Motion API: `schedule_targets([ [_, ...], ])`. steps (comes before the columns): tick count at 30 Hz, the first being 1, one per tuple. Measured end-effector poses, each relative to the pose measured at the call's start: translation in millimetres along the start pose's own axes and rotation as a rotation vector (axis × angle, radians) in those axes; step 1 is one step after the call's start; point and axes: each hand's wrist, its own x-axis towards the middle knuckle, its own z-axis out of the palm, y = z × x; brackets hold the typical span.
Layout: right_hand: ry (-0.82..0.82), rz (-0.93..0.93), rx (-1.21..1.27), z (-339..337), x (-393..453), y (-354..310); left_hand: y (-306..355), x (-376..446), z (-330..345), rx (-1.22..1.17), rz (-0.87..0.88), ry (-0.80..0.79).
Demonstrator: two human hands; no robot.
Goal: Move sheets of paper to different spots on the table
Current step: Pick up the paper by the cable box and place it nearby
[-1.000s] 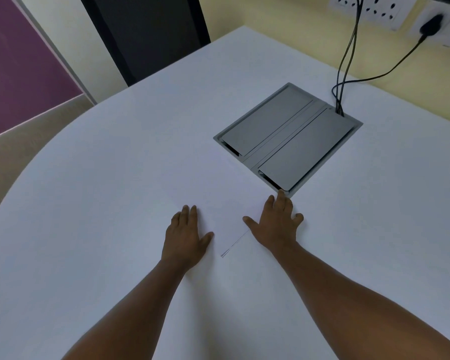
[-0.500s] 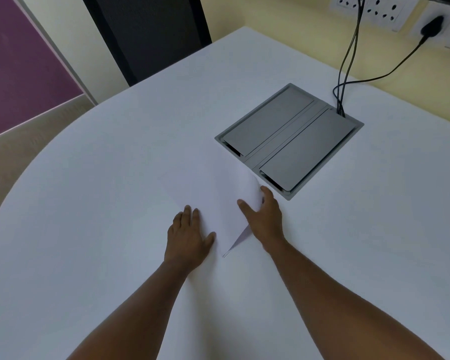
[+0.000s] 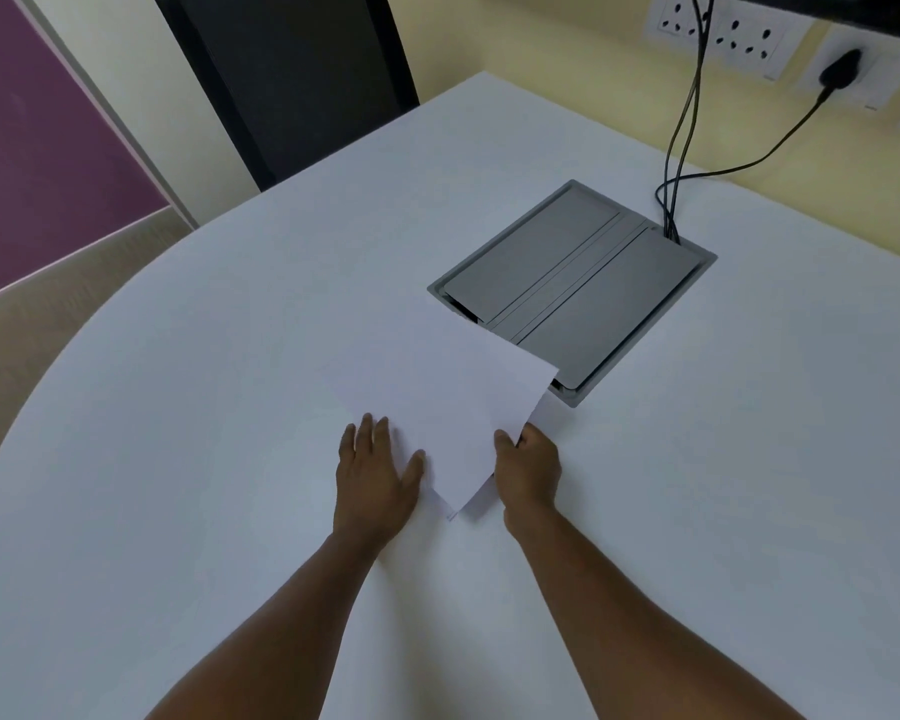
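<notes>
Paper, a thin white sheet [image 3: 453,407], lifts off the white counter [image 3: 178,407] beside the grey cable hatch [image 3: 583,288], right hand [image 3: 528,467] pinching its edge, left hand [image 3: 375,472] flat and released. Best raised slowly, avoiding creases.

You are looking down at a white table [image 3: 188,407] with a rounded near-left edge. A grey cable hatch [image 3: 572,288] with two closed flaps sits flush in its top toward the far right, and black cables [image 3: 668,220] run into its far corner. Just in front of the hatch lie white sheets of paper [image 3: 437,407], your left hand [image 3: 375,470] resting flat on the tabletop at their left edge.
</notes>
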Motion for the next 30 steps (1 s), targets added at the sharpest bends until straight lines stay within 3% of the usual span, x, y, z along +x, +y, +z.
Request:
schedule_targets([
  [5,0.06,-0.075,0.057,-43.3,8.1,-13.3,39.5,14.6,-15.4,-0.5,-0.248,0.209],
  [9,0.15,-0.1,0.113,-90.1,17.6,-18.6,76.2,28.0,-23.1,-0.915,-0.489,0.115],
  [13,0.224,-0.102,0.17,-135.8,23.0,-17.8,109.8,32.7,-16.3,-1.218,-0.517,0.009],
  [21,0.33,-0.079,0.222,-215.4,34.3,-5.4,178.3,17.7,16.9,-1.3,-0.467,-0.096],
  [30,0.325,0.039,0.28,-293.7,60.8,16.1,232.4,10.3,78.4,-1.16,-0.382,-0.103],
])
